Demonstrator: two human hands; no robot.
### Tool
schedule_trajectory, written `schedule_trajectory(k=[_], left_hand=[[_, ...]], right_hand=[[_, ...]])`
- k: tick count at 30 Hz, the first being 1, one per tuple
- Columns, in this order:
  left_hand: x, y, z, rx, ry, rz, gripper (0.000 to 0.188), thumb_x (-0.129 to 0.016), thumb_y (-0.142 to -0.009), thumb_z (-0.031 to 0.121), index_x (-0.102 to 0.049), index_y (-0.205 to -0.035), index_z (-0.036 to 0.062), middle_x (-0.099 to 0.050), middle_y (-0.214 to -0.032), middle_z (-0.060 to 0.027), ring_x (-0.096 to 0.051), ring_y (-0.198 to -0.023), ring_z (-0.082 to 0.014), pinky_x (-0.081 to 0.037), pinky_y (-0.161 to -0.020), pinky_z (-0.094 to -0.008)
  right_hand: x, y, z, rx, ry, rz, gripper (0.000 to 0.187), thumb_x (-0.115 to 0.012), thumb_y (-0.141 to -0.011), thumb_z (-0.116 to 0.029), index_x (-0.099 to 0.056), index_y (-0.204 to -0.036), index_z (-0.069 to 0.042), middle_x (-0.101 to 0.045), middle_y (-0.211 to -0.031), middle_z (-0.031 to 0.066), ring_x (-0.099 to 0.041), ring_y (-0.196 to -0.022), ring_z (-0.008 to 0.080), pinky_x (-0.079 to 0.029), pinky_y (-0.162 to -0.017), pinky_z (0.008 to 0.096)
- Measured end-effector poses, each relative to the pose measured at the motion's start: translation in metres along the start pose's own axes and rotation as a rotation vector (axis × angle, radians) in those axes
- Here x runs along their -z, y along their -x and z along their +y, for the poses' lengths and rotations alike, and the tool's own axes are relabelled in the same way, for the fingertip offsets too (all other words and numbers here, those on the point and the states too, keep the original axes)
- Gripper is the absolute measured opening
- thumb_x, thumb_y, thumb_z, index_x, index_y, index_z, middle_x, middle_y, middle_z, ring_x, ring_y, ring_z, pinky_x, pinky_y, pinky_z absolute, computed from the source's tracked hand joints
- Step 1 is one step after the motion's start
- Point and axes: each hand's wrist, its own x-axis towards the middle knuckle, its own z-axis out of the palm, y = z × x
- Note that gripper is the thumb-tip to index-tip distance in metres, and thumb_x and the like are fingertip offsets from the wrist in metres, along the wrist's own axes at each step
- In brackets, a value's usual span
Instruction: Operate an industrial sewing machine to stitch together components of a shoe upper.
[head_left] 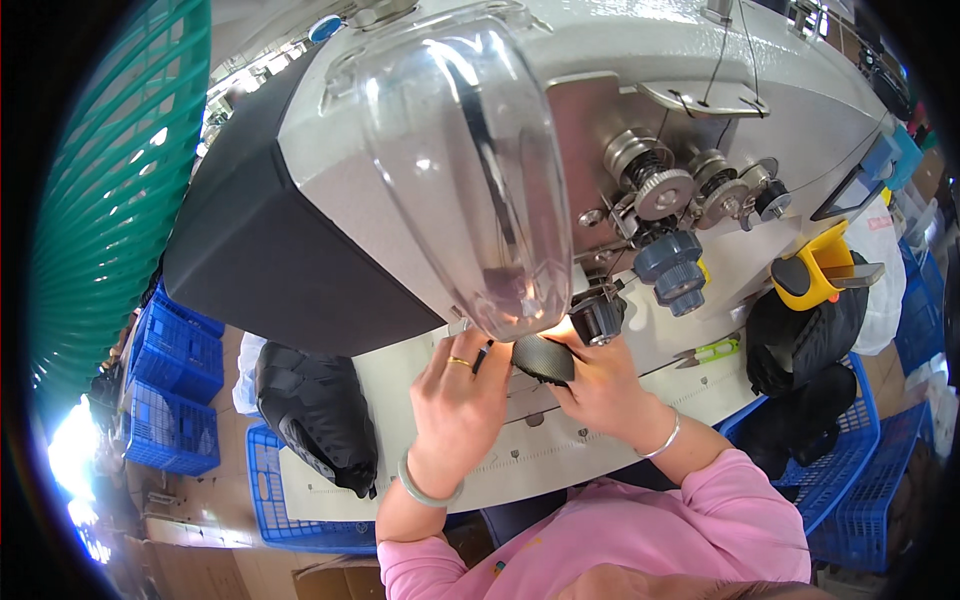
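One dark textured piece (543,361) lies between left hand (458,400) and right hand (606,386), below the clear guard (455,170), its visible length slanting down rightward; the right pinches its edge, the left curls beside it, grip unclear.

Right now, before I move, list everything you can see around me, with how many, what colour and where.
Sewing machine: one, pale grey, top centre
Clear guard: one, transparent, on the machine's front
Black cover: one, black, machine's left
Green cage: one, green, upper left
Blue crates: several, blue, both sides
Black bundle: one, black, table's left end
Yellow holder: one, yellow, right
Snips: one, green-handled, table's right
Table: one, off-white, below the machine
Textured piece: one, dark grey, between the hands
Left hand: one, gold-ringed, left of the piece
Right hand: one, bare, holding the piece's right side
Sleeves: two, pink, lower edge
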Motion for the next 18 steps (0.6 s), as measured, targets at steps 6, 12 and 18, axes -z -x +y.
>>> schedule_trajectory(k=[6,12,18], left_hand=[[-0.012,0.002,-0.013,0.206,0.263,0.165,0.015,-0.075,-0.070,-0.001,-0.068,-0.084,0.0021,-0.063,-0.079,-0.0063,-0.061,-0.068,-0.0257,-0.049,-0.058,-0.0325],[-0.032,0.003,-0.003,0.130,0.079,0.318,0.024,-0.075,-0.065,-0.001,-0.071,-0.089,0.0048,-0.065,-0.088,-0.0059,-0.061,-0.073,-0.0254,-0.048,-0.062,-0.0349],[-0.006,0.004,-0.002,-0.005,0.096,0.066,0.026,-0.071,-0.064,-0.006,-0.068,-0.089,-0.0007,-0.064,-0.095,-0.0096,-0.063,-0.083,-0.0317,-0.052,-0.067,-0.0386]], right_hand=[[-0.001,-0.014,-0.005,-0.066,-0.053,0.002,0.031,-0.076,-0.072,-0.016,-0.069,-0.102,-0.010,-0.058,-0.108,0.0018,-0.052,-0.093,0.0260,-0.037,-0.079,0.0409],[0.006,-0.020,0.003,0.003,-0.162,-0.042,0.024,-0.076,-0.075,-0.019,-0.072,-0.097,-0.008,-0.059,-0.105,-0.0011,-0.053,-0.087,0.0247,-0.036,-0.079,0.0398],[0.016,-0.018,-0.001,0.056,-0.059,-0.079,0.020,-0.076,-0.073,-0.016,-0.070,-0.091,-0.008,-0.057,-0.103,0.0014,-0.053,-0.086,0.0259,-0.037,-0.079,0.0399]])
